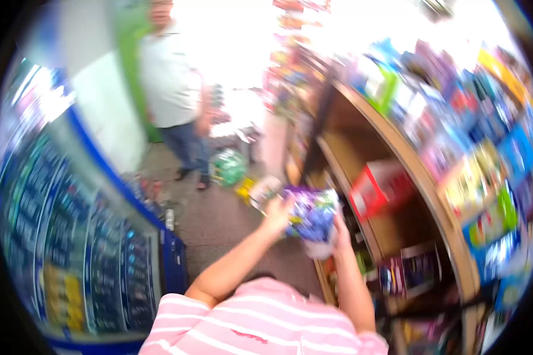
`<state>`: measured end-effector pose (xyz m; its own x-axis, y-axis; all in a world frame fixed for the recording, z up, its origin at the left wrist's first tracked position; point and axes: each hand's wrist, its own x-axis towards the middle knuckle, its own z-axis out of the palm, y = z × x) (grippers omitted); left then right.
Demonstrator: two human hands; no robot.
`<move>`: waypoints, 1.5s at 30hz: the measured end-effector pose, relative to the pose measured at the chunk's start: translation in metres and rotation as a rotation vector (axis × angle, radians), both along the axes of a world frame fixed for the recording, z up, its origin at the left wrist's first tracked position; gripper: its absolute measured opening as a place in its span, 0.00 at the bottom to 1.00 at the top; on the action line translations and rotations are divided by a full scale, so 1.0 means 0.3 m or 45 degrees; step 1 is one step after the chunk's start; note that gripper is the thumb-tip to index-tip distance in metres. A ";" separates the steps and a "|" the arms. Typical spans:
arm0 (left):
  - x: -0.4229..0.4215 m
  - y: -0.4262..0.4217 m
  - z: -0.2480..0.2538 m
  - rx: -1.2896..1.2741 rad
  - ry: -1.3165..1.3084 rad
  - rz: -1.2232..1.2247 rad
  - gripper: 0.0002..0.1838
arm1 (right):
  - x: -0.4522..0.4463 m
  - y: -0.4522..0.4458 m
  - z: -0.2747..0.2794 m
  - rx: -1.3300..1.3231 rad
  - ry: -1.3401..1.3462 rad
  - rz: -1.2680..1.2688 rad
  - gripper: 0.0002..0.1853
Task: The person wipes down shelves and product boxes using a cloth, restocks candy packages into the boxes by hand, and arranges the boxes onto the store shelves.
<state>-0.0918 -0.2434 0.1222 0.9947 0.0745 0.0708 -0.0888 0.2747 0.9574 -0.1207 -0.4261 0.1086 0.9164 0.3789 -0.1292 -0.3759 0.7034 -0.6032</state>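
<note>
Closed on opposite edges of a purple packet (312,214) were the left hand (278,214) and right hand (341,233) — out in front of the striped shirt (254,325). Beyond the grip, leftward, stood a person (169,77) in blue jeans (185,145); to its right were wooden shelves (356,139) with a red box (370,192) — to its left, a blue-edged cabinet (108,170).

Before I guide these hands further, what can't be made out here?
All in the head view:
Pack: print, motion-blurred.
Left hand: exact finger placement, blurred.
Right hand: some fingers, hidden by the pack.
Yellow goods: labels, too small and blurred.
Bright background: detail, lost to glare.
Right-side goods: outermost ones, cut off by the dark lens edge.
</note>
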 end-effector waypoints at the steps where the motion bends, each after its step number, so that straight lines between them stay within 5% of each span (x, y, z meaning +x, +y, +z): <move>1: 0.004 -0.012 0.011 0.148 -0.080 0.087 0.17 | -0.038 0.041 0.038 -0.122 -0.025 -0.019 0.30; 3: 0.046 -0.024 0.003 0.523 -0.280 0.302 0.17 | -0.046 0.089 0.068 -0.395 -0.338 -0.124 0.37; 6: 0.037 -0.051 0.048 0.375 -0.242 0.137 0.16 | -0.123 0.091 0.164 -0.757 -0.436 -0.063 0.40; 11: 0.213 -0.247 0.015 0.092 -0.022 -0.197 0.15 | -0.053 -0.010 0.116 -1.343 -0.519 -0.572 0.38; 13: 0.232 -0.289 0.057 0.085 0.102 -0.316 0.16 | -0.066 -0.057 0.142 -1.244 -0.219 -0.554 0.28; 17: 0.309 -0.328 0.041 -0.166 0.350 -0.834 0.15 | -0.084 -0.122 0.116 -0.810 -0.032 -1.010 0.23; 21: 0.359 -0.337 0.044 -0.192 0.519 -1.501 0.11 | -0.112 -0.140 0.101 -0.631 0.167 -1.227 0.24; 27: 0.369 -0.452 0.056 -0.158 0.600 -1.889 0.11 | -0.195 -0.082 0.126 -0.627 0.415 -1.565 0.31; 34: 0.273 -0.549 -0.001 -0.149 0.620 -2.066 0.13 | -0.419 -0.038 0.130 -0.860 0.621 -1.721 0.35; 40: 0.271 -0.621 0.026 -0.058 0.618 -1.850 0.10 | -0.725 -0.088 0.282 -0.982 0.696 -2.002 0.30; 45: 0.241 -0.739 0.093 -0.220 0.552 -1.665 0.11 | -0.801 -0.251 0.412 -1.582 0.622 -1.979 0.25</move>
<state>-0.0196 -0.4652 0.1502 0.2880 -0.9419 -0.1729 0.6143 0.0432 0.7879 -0.3610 -0.5013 0.2323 0.1314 -0.9890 0.0685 -0.2361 -0.0983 -0.9667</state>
